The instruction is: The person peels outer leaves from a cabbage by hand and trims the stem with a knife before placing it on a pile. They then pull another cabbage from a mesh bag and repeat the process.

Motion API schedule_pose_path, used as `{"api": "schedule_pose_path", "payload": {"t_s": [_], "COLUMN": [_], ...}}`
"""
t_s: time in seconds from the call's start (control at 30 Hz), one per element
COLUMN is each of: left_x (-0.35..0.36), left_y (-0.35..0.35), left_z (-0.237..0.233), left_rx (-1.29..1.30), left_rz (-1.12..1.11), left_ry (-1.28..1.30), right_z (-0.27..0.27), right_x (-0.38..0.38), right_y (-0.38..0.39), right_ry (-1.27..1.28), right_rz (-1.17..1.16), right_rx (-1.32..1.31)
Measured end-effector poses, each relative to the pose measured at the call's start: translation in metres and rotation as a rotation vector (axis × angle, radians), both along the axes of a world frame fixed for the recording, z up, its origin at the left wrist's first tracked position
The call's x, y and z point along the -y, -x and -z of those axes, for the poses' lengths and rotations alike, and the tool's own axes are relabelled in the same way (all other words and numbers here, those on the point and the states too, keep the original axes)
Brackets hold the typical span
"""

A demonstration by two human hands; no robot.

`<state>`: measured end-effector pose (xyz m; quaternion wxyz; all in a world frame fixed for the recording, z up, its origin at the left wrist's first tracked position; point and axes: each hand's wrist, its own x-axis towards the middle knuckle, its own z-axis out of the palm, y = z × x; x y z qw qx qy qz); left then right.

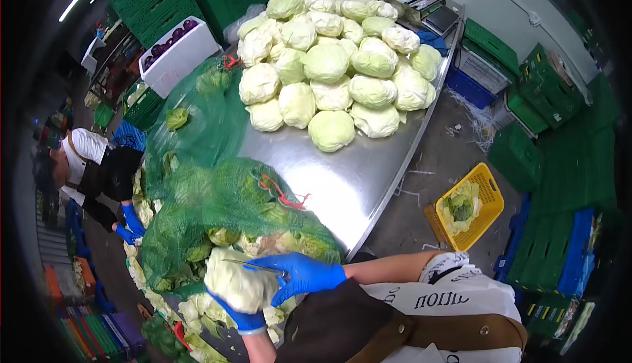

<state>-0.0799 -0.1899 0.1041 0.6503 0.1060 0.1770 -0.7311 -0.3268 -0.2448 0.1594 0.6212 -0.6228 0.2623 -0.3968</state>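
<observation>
The left hand (241,318), in a blue glove, cups a pale cabbage (236,285) from below, fingers curled against its underside, holding it just off the near edge of the steel surface (342,178). The right hand (304,275), also gloved, is closed around a knife (255,266) whose thin blade lies across the top of the cabbage. Just behind stands a green net sack (217,215) of untrimmed heads, and further along the surface a pile of trimmed cabbages (336,66).
</observation>
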Motion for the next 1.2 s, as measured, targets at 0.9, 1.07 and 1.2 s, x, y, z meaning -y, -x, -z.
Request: {"api": "schedule_pose_path", "payload": {"t_s": [0.9,1.07,1.2], "left_x": [-0.06,-0.038,-0.004], "left_y": [0.074,0.1,0.133], "left_z": [0.042,0.061,0.09], "left_rx": [1.374,1.449,1.658], "left_rz": [0.314,0.376,0.643], "left_ry": [-0.482,-0.255,-0.317], "right_z": [0.146,0.045,0.051], "right_x": [0.54,0.417,0.257], "right_y": [0.59,0.392,0.2], "right_ry": [-0.63,0.134,-0.264], "right_rz": [0.945,1.026,0.186], "right_rx": [0.169,-0.222,-0.168]}}
